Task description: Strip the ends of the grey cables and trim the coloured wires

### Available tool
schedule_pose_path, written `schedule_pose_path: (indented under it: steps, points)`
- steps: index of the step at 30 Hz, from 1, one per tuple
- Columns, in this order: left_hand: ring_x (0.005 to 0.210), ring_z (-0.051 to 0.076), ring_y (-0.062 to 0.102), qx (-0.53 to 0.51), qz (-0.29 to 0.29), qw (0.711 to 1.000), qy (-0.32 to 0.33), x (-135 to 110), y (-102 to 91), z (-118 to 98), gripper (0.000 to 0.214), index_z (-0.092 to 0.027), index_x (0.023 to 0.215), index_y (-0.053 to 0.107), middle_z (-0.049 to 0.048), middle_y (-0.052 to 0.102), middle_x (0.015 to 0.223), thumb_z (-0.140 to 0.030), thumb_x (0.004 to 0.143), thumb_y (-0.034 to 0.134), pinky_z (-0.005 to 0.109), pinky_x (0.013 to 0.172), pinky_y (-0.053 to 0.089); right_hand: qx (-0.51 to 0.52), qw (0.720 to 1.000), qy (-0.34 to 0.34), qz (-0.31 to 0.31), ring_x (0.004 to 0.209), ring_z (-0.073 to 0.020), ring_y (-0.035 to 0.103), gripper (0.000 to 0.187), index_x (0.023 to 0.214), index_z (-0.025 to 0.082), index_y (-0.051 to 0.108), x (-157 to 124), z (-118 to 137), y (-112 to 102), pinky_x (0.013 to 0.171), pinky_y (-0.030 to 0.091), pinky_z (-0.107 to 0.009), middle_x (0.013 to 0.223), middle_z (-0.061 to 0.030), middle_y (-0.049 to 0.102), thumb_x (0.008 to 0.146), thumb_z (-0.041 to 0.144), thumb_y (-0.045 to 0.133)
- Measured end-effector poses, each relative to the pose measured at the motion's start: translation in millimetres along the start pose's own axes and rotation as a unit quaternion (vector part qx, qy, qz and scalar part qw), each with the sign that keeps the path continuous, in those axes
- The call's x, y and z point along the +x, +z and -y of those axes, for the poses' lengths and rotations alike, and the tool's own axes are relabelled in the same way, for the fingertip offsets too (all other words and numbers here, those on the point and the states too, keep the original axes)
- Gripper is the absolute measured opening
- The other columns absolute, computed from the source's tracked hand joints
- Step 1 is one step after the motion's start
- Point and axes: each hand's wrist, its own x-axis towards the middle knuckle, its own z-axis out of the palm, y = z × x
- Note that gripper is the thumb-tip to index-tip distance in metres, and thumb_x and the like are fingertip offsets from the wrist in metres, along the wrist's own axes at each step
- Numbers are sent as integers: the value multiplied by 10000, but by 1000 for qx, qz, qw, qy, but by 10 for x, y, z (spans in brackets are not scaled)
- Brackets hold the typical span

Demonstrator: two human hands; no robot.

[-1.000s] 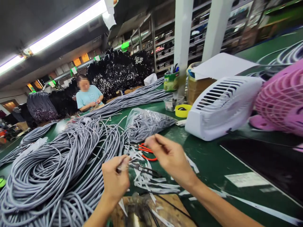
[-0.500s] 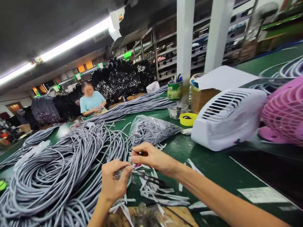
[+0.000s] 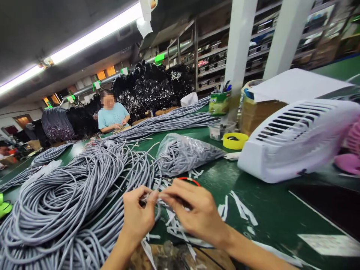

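Observation:
My left hand [image 3: 139,212] is closed, thumb and forefinger pinched together over what looks like the end of a grey cable [image 3: 158,215]. Its fingertips meet those of my right hand [image 3: 194,210], which is also pinched; whatever lies between its fingers is hidden. A thin red loop [image 3: 191,180], perhaps a wire, shows just behind the right knuckles. Left of my hands lies a large coiled heap of grey cables [image 3: 70,195]. White strips [image 3: 176,227] are scattered on the green table [image 3: 219,187] under and around my hands.
A clear bag of short grey pieces [image 3: 182,155] lies beyond my hands. To the right stand yellow tape [image 3: 235,141], a white fan-like appliance [image 3: 292,142] and a black panel [image 3: 329,210]. A brown board [image 3: 157,257] sits nearest me. A person [image 3: 113,114] works across the table.
My right hand has come down and left, and its fingertips now meet my left hand's. The red loop has come into sight. The view has shifted, moving the appliance rightward.

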Motion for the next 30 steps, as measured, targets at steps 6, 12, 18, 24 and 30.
schedule_pose_path:
  steps: [6,12,18,24,30]
  points:
    - [461,85,408,-143,51,988,-13,45,-143,32,276,-127,660,637,-7,520,519,-350,779,524,199,459,315,27,991,113,68,441,-83,313,273,517,180,452,139,-177,-60,418,262,-220,475,47,363,761,290,504]
    - [471,84,466,-183,-45,979,-75,127,-143,108,197,-122,732,625,-8,566,564,-318,733,604,187,463,383,77,988,43,129,463,-82,390,251,575,171,519,26,-30,-16,417,302,-198,527,27,455,781,315,513]
    - [598,142,571,-103,-25,994,9,78,-76,106,162,-126,739,683,51,655,657,-266,759,604,233,576,457,23,994,101,44,557,-132,570,211,767,176,602,-8,-81,8,475,430,-213,683,-32,645,732,384,608]
    - [728,176,602,-105,70,988,88,107,-106,89,189,-139,899,694,93,671,792,-209,781,564,249,629,476,-59,996,-63,26,505,-120,562,248,676,189,615,-50,-97,20,505,408,-223,601,-35,648,838,173,428]
    - [561,124,557,69,-5,992,108,58,4,152,327,-149,840,702,40,649,659,4,669,467,220,546,451,-160,972,-168,36,393,-95,434,309,545,177,530,-196,-119,159,422,288,-228,463,5,509,803,84,386]
